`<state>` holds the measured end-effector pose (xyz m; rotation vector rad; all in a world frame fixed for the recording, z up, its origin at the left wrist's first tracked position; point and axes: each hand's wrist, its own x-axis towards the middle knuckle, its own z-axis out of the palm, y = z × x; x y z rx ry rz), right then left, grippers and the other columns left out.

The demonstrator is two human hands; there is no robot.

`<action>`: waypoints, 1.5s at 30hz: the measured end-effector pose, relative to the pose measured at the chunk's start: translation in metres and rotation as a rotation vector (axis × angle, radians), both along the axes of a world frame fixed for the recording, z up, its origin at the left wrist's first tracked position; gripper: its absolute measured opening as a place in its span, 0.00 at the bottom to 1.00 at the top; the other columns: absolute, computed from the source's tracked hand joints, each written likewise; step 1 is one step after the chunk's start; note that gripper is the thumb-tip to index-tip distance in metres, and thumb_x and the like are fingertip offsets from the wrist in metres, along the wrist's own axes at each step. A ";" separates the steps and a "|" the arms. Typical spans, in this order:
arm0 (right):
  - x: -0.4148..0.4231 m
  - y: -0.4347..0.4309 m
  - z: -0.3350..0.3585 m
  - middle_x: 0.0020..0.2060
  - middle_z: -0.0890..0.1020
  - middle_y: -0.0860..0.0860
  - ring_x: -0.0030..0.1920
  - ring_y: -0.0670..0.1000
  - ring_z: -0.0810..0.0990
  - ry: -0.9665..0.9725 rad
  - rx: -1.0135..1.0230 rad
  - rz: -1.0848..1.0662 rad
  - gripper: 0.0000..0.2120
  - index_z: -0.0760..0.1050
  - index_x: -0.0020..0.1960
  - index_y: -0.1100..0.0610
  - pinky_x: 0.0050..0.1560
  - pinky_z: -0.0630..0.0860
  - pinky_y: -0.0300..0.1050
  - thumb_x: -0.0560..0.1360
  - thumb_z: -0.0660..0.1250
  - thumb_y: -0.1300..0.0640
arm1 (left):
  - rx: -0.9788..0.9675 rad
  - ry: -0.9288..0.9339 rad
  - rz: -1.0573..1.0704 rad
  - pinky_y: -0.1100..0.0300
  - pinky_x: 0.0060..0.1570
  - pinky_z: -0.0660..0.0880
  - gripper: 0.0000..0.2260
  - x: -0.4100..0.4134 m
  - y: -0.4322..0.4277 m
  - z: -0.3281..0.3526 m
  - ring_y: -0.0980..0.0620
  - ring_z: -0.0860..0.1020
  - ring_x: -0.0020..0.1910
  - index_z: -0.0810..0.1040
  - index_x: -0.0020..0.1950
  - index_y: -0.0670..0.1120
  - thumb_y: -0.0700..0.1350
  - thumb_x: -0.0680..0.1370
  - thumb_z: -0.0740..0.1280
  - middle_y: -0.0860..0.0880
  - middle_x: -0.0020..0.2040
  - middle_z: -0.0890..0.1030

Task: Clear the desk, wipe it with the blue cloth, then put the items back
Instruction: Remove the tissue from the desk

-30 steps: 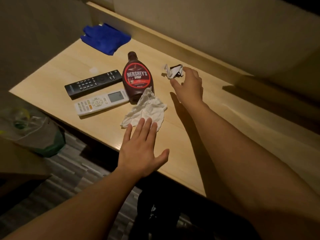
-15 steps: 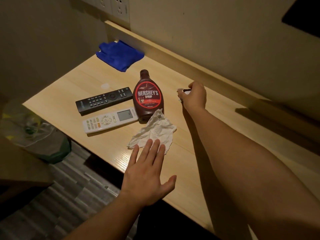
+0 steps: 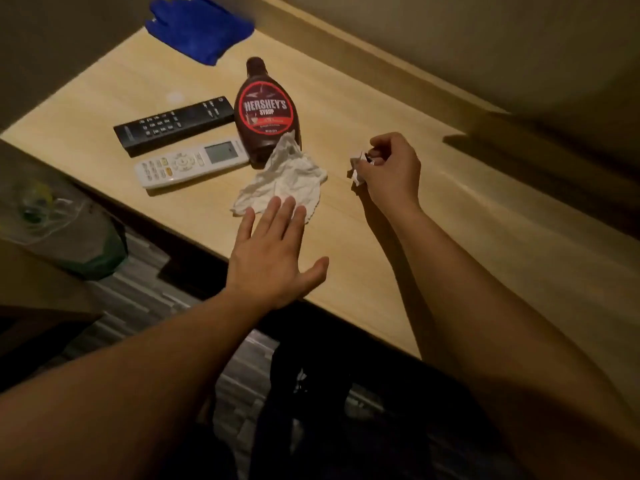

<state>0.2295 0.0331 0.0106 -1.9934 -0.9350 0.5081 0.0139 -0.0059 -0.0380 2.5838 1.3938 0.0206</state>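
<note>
We are clearing the desk (image 3: 450, 244): our right hand (image 3: 393, 169), at centre right, is pinching a small crumpled wrapper (image 3: 356, 168) in curled fingers, while our left hand (image 3: 277, 251), fingers straight and spread, is lying over the near edge of the white tissue (image 3: 287, 174). The blue cloth (image 3: 201, 26) is sitting unused at the upper left. Next, we judge, the tissue is calling for gathering, with 3 items left: the syrup bottle (image 3: 265, 112), black remote (image 3: 175, 124) and white remote (image 3: 190, 162).

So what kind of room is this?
Likely a hotel room or bedroom: a wooden desk, a black remote, a white remote with a screen, and a bin beside the desk.
</note>
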 end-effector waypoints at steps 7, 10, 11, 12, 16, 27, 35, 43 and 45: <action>-0.050 -0.138 0.021 0.49 0.82 0.48 0.47 0.45 0.82 0.268 0.043 -0.080 0.16 0.79 0.58 0.54 0.44 0.82 0.37 0.74 0.75 0.66 | 0.035 -0.003 0.003 0.40 0.81 0.44 0.43 -0.001 -0.004 -0.001 0.48 0.47 0.85 0.52 0.85 0.48 0.73 0.77 0.48 0.47 0.86 0.52; -0.077 -0.195 0.015 0.48 0.82 0.48 0.44 0.42 0.81 0.284 0.015 -0.002 0.16 0.79 0.59 0.55 0.48 0.81 0.36 0.74 0.74 0.67 | 0.049 -0.006 0.008 0.40 0.81 0.44 0.43 0.000 -0.005 -0.001 0.47 0.48 0.84 0.53 0.85 0.47 0.73 0.77 0.49 0.46 0.86 0.53; -0.086 -0.212 0.008 0.49 0.82 0.49 0.45 0.43 0.80 0.301 0.002 0.023 0.16 0.79 0.59 0.56 0.49 0.80 0.37 0.74 0.74 0.68 | 0.054 -0.004 0.009 0.40 0.81 0.44 0.43 0.000 -0.006 -0.002 0.47 0.48 0.84 0.53 0.85 0.47 0.73 0.77 0.49 0.46 0.86 0.53; -0.094 -0.228 -0.002 0.49 0.82 0.49 0.45 0.43 0.80 0.310 -0.017 0.045 0.16 0.79 0.58 0.55 0.49 0.80 0.38 0.74 0.73 0.69 | 0.057 0.000 0.007 0.40 0.81 0.44 0.43 0.000 -0.006 -0.002 0.47 0.48 0.84 0.53 0.85 0.47 0.73 0.77 0.49 0.46 0.86 0.53; -0.120 -0.266 -0.062 0.51 0.82 0.48 0.47 0.41 0.79 0.217 -0.163 0.092 0.15 0.79 0.59 0.54 0.50 0.77 0.37 0.76 0.71 0.67 | 0.068 0.009 -0.006 0.40 0.81 0.45 0.42 -0.001 -0.006 -0.001 0.46 0.47 0.85 0.52 0.85 0.47 0.72 0.78 0.48 0.45 0.86 0.52; -0.121 -0.296 -0.163 0.60 0.78 0.57 0.62 0.57 0.77 0.114 -0.511 0.164 0.16 0.77 0.65 0.61 0.62 0.75 0.48 0.78 0.69 0.67 | 0.115 -0.016 -0.017 0.40 0.81 0.45 0.41 -0.003 -0.006 -0.006 0.46 0.49 0.84 0.54 0.84 0.47 0.72 0.79 0.49 0.45 0.85 0.54; -0.114 -0.269 -0.058 0.51 0.83 0.56 0.55 0.53 0.79 -0.287 0.046 0.267 0.09 0.81 0.58 0.63 0.57 0.74 0.41 0.78 0.69 0.65 | 0.101 -0.020 -0.018 0.40 0.81 0.45 0.42 -0.004 -0.006 -0.004 0.45 0.49 0.84 0.54 0.84 0.47 0.72 0.78 0.48 0.44 0.85 0.54; -0.031 -0.200 -0.019 0.82 0.59 0.49 0.82 0.54 0.54 -0.570 -0.393 0.175 0.35 0.61 0.80 0.46 0.76 0.54 0.57 0.77 0.61 0.34 | 0.079 -0.049 -0.012 0.40 0.81 0.46 0.41 -0.002 -0.006 -0.001 0.45 0.50 0.84 0.56 0.84 0.47 0.72 0.78 0.49 0.44 0.84 0.56; -0.019 -0.194 -0.030 0.84 0.49 0.47 0.83 0.54 0.43 -0.595 -0.566 0.186 0.42 0.52 0.82 0.41 0.78 0.49 0.63 0.73 0.54 0.23 | 0.073 -0.063 -0.015 0.39 0.81 0.47 0.41 -0.002 -0.006 0.000 0.44 0.51 0.84 0.56 0.83 0.46 0.72 0.78 0.49 0.44 0.84 0.57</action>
